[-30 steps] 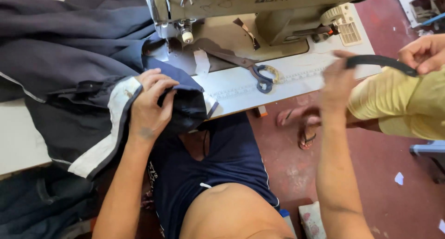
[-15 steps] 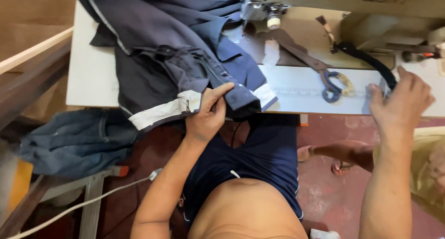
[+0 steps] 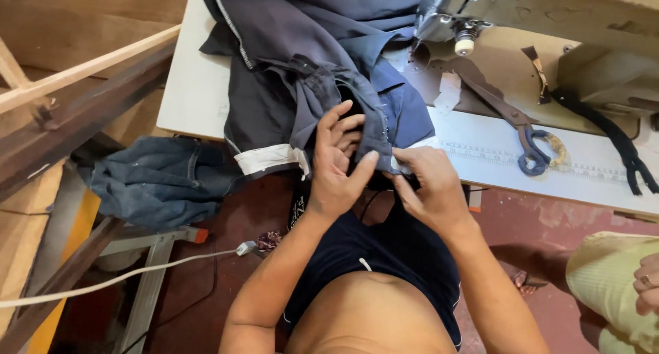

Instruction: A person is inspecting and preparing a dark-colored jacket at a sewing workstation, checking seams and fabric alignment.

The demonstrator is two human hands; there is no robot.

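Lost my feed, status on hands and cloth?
Left hand and right hand both pinching dark garment at table edge. Scissors lie clear, right.

I see matt dark woven cloth in the garment (image 3: 302, 66), dull worn metal scissors (image 3: 504, 117), and a smooth pale surface (image 3: 195, 86).

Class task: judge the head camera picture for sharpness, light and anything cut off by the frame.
Head view: sharp on the left hand, right hand and dark garment; soft, even warm light, faint shadows, no strong glare; the sewing machine is cut off at the top edge.
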